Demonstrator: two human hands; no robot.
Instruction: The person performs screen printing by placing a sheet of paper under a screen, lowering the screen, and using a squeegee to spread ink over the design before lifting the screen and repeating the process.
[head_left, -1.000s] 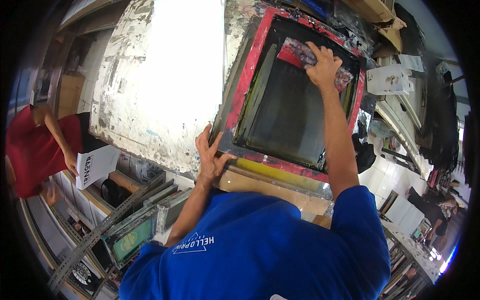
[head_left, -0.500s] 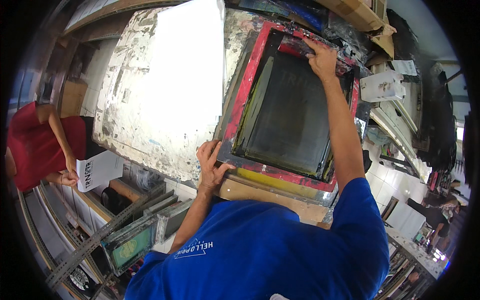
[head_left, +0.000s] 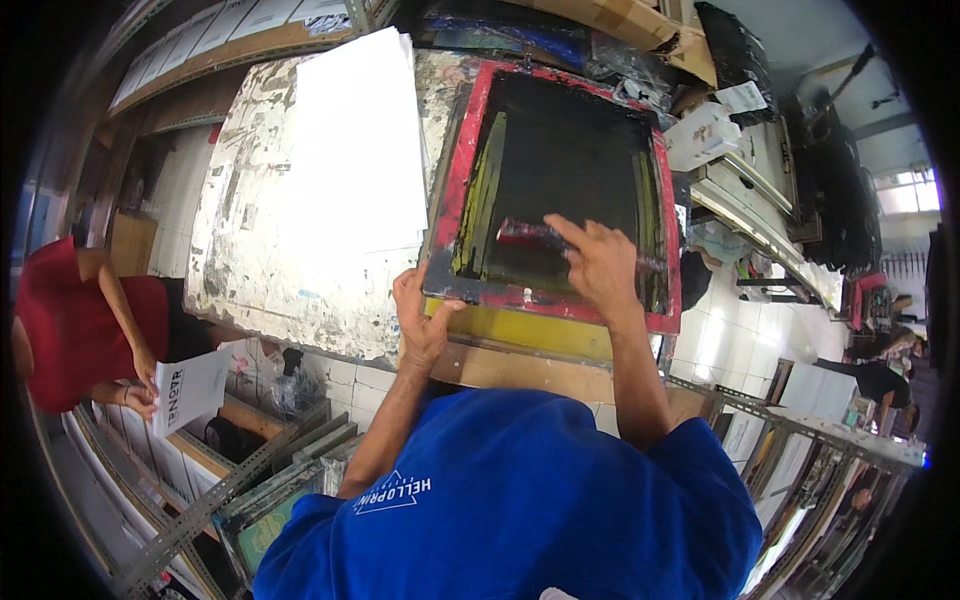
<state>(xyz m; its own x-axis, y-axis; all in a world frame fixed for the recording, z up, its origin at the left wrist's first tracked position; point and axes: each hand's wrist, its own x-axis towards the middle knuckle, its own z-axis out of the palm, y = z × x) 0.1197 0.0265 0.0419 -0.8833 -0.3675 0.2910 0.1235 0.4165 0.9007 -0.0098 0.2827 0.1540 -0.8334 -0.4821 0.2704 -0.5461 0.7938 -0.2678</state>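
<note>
A red-rimmed printing screen [head_left: 463,165] with dark ink on its mesh lies in front of me. My left hand [head_left: 426,322] grips its near left corner, with the thumb along the near edge. My right hand [head_left: 605,268] is closed round a squeegee [head_left: 521,233] over the near part of the mesh. The index finger stretches along the squeegee, and motion blurs its right end. Yellowish streaks run down both sides of the mesh. Left of the screen lies a stack of white sheets [head_left: 355,150].
The sheets rest on a paint-stained table [head_left: 235,230]. At the left, a person in a red shirt [head_left: 60,320] holds a white printed box [head_left: 190,392]. A white plastic container [head_left: 702,137] stands beyond the screen's right side. Metal racks [head_left: 190,520] flank me.
My right hand has drawn the squeegee from the screen's far end toward me. My left hand stays at the corner. The person's white box has shifted slightly downward in view.
</note>
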